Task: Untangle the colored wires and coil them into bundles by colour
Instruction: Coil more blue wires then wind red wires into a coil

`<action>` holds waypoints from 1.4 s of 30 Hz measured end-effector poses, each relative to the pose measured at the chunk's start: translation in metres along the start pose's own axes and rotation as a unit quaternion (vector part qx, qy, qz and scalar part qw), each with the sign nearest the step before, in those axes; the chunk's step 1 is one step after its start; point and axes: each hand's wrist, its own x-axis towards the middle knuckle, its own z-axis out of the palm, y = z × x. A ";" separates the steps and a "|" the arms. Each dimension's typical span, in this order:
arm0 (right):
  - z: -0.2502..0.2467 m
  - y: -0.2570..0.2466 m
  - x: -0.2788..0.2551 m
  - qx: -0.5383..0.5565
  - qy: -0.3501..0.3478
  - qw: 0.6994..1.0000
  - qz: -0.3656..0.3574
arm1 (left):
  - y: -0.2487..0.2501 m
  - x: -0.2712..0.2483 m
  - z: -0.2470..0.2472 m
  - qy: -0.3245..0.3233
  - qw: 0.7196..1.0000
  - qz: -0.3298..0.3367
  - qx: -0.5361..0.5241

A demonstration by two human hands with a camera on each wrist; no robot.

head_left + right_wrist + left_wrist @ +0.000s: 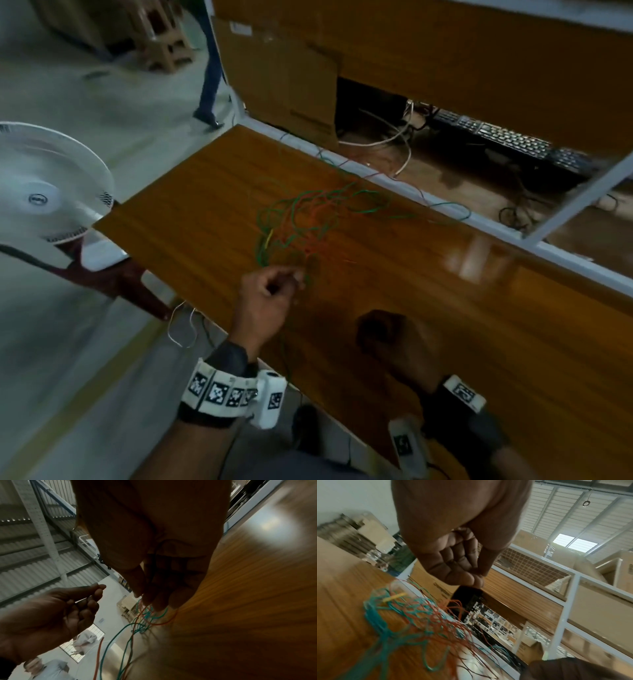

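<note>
A loose tangle of green and red wires (308,222) with one short yellow piece (269,238) lies on the wooden table (205,205). My left hand (296,279) is at the tangle's near end, fingers curled, thumb pinched to forefinger on a thin strand; the left wrist view shows that pinch (478,578) above the tangle (399,615). My right hand (380,335) rests dark and curled on the table nearer to me. In the right wrist view its fingers (150,599) grip red and green strands that run out to the tangle (147,616).
A white fan (44,192) stands off the table's left corner. A white frame rail (428,202) borders the far edge, with a black keyboard (507,140) and cardboard boxes (284,78) behind it. Thin wires (181,325) hang over the near edge. Someone's leg (209,75) is on the floor beyond.
</note>
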 end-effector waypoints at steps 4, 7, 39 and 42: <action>0.028 -0.011 0.029 0.028 0.024 0.999 0.019 | -0.021 0.013 -0.044 0.035 0.996 -0.060 0.053; 0.034 -0.015 0.042 0.086 0.060 0.992 0.065 | -0.034 0.010 -0.037 0.021 0.995 -0.078 0.050; -0.074 0.079 -0.007 -0.004 0.148 0.982 0.117 | 0.026 0.013 0.026 0.023 0.941 0.007 0.336; -0.075 0.077 -0.002 -0.036 0.138 0.985 0.094 | 0.043 0.004 0.031 0.067 0.901 0.078 0.421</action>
